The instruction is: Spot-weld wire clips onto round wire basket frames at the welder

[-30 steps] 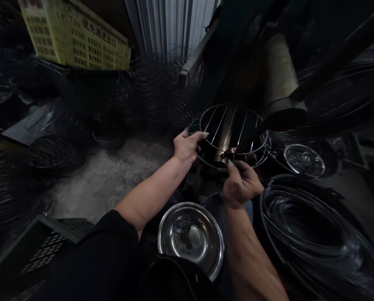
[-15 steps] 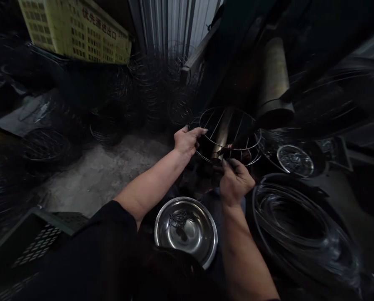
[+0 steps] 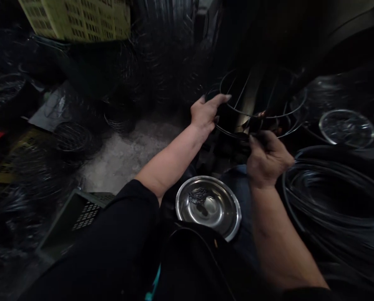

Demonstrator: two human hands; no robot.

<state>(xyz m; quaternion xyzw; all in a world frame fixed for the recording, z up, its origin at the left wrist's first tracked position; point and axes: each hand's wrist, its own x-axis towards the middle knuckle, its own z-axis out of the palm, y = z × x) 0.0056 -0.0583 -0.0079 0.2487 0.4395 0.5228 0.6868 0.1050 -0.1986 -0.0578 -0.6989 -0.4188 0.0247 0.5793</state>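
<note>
**Dim workshop floor [image 3: 121, 161], wire frame [image 3: 251, 114] at two o'clock**

Clock hours run from the middle of the view. The rough, pale grey floor spreads at nine o'clock, between the left forearm and dark clutter, and offers the widest room to move; the right side is tighter. Between three and four, a smooth coil of wire [image 3: 314, 198] curves inside a dark tub, close by the right forearm. Past ten, a yellow plastic crate [image 3: 77, 21] with slotted walls is cut by the top edge. At eight, a dark green crate [image 3: 86, 215] with a punched side stands near the left sleeve.

The frame has thin wire rings and straight bars, its far edge sinking into shadow. Below it, with a gap between, a polished round metal bowl [image 3: 220, 215] shows its wide rim at five. A brass-coloured bar [image 3: 251, 94] shows through the wires.

The left hand [image 3: 202, 115], at one, has its grip closed on the frame's left edge. The right hand [image 3: 268, 161], at three, sits by the near edge, its grip narrow; I cannot tell what it pinches. Small dark wire pieces [image 3: 198, 195] lie bunched in the bowl. A copper-coloured tip [image 3: 262, 114] shows beside the upper ring.
</note>
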